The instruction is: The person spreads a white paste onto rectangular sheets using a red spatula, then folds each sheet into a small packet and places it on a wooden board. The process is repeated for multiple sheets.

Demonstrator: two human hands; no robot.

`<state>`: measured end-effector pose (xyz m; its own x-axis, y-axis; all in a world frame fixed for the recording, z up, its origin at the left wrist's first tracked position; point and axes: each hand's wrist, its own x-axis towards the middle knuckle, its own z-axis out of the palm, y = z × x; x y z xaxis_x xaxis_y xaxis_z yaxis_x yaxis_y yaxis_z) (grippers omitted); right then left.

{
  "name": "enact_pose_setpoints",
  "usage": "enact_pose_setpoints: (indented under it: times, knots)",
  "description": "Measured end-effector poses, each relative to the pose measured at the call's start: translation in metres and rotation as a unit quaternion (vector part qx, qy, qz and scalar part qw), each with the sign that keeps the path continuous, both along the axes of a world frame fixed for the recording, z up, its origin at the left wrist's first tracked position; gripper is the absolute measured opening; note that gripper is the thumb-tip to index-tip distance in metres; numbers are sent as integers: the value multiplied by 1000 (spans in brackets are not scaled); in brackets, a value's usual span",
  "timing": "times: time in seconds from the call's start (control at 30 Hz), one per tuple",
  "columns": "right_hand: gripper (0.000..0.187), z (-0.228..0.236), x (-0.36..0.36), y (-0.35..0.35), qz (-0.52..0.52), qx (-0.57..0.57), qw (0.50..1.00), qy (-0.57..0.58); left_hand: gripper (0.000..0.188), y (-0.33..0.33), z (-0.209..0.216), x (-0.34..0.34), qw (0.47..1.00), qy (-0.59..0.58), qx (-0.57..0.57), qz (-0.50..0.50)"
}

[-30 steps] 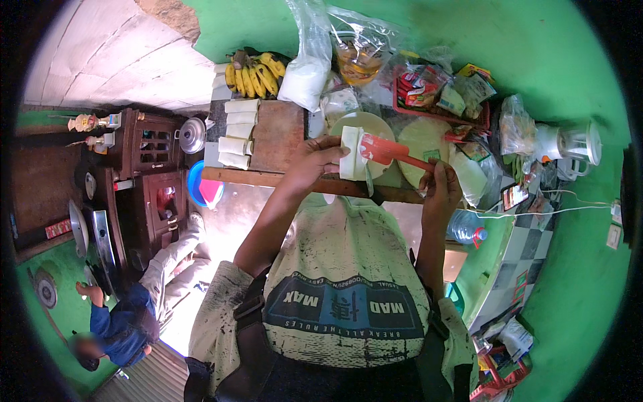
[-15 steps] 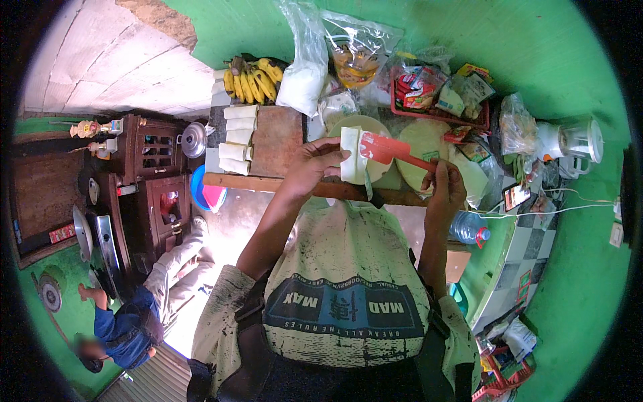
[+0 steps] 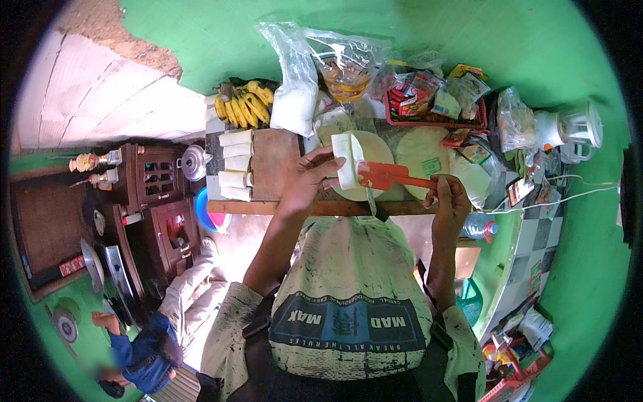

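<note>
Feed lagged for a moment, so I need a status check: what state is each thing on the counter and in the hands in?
Left hand: fingers pinching the folded wrapper.
Folded wrapper: partly folded, held over the round wrapper.
Right hand: gripping the red spatula's handle.
Red spatula: blade laid on the folded wrapper.
Round wrapper: flat, unrolled.
Finished rolls: rolled, lined up on the wooden board.
Bananas: unpeeled bunch.
Plastic bags: upright, filled.
</note>
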<state>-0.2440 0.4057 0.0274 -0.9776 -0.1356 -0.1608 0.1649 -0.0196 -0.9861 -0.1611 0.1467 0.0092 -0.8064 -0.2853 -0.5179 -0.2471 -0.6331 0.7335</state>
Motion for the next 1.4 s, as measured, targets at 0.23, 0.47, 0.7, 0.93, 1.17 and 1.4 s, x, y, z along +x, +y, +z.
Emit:
enact_pose_setpoints:
  times: [0.23, 0.47, 0.7, 0.93, 1.17, 1.4]
  knots:
    - [17, -3, 14, -20, -48, -23, 999, 2, 33, -29, -1, -8, 999, -15, 2, -40]
    - [21, 7, 40, -63, -152, 2, 988, 3, 34, -65, 15, -19, 994, -3, 21, -105]
    - [17, 13, 75, -107, -261, -14, 965, 6, 34, -102, 9, -28, 980, 3, 63, -190]
    - [17, 14, 108, -125, -338, 69, 938, 30, 35, -107, 9, -37, 964, -1, 56, -262]
    - [20, 21, 114, -137, -390, 116, 913, 22, 35, -109, 3, -34, 947, 39, 18, -318]
    - [22, 24, 115, -139, -401, 116, 908, 46, 29, -110, 4, -30, 934, 54, -6, -352]
